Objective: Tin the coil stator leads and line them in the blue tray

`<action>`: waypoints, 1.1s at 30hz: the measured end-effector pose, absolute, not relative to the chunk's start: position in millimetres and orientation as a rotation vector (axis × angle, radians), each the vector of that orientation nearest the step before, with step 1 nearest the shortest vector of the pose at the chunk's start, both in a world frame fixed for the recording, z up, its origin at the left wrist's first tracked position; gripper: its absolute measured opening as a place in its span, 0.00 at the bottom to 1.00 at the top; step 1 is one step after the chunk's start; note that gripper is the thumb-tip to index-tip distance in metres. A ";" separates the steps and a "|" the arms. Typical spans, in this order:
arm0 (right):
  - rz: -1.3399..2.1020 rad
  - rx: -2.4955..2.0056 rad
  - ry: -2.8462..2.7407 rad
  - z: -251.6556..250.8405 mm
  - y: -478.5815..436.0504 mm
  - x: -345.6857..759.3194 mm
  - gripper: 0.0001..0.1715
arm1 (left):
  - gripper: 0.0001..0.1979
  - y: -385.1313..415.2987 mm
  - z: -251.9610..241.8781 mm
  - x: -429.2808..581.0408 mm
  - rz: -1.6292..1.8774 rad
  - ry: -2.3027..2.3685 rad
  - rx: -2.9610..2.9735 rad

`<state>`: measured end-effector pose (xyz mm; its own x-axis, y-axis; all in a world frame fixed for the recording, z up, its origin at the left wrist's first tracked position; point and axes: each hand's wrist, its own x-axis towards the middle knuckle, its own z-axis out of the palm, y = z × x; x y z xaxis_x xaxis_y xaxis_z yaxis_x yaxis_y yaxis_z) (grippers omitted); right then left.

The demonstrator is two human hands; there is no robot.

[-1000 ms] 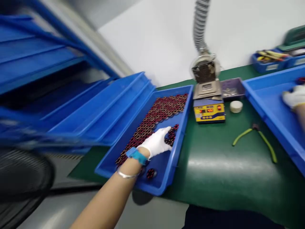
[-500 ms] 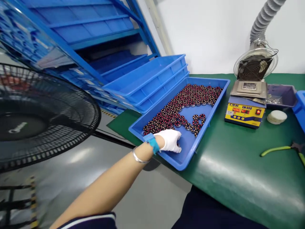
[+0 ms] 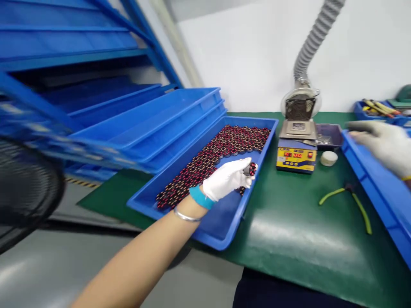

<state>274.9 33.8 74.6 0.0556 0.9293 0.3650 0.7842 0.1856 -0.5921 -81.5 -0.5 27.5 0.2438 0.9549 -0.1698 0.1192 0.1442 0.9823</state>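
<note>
My left hand (image 3: 228,178), in a white glove with a blue wrist strap, hovers over the near end of a blue tray (image 3: 221,233). Its fingers are closed on small red-and-black wound coils (image 3: 251,169) held at the fingertips. Many more such coils (image 3: 218,158) fill the tray's far and left parts. My right hand (image 3: 382,143), also gloved, is blurred at the right edge above a second blue tray (image 3: 375,184); its fingers look spread, and I see nothing in them.
A yellow-and-blue soldering station (image 3: 296,157) with a fume fan and grey hose (image 3: 313,36) stands behind the tray. Green-handled cutters (image 3: 346,198) lie on the green mat. Stacked blue trays (image 3: 167,124) and a blue rack sit left. A black floor fan (image 3: 22,192) is at the far left.
My left hand has risen from the tray's near corner and moved right with coils pinched in its fingers. My right hand has come into view at the right edge. The camera has swung right.
</note>
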 end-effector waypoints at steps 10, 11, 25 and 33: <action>0.266 -1.451 -2.086 23.9 0.3 176.6 0.29 | 0.13 27.7 5.1 15.1 0.894 0.751 0.993; 0.229 -1.447 -2.148 23.2 0.4 181.2 0.28 | 0.14 27.0 3.4 13.1 0.839 0.763 1.028; 0.993 -1.338 -2.041 8.6 23.9 193.6 0.26 | 0.26 18.4 4.9 6.6 0.968 1.119 1.339; 0.894 -1.500 -1.915 14.8 32.2 213.8 0.12 | 0.23 9.5 0.6 11.9 1.050 1.248 1.646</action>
<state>213.8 32.2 14.8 -0.2322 0.9725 0.0163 0.6117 0.1590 -0.7749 11.9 9.5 0.6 0.1680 0.9751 0.1448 0.3098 -0.1917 0.9313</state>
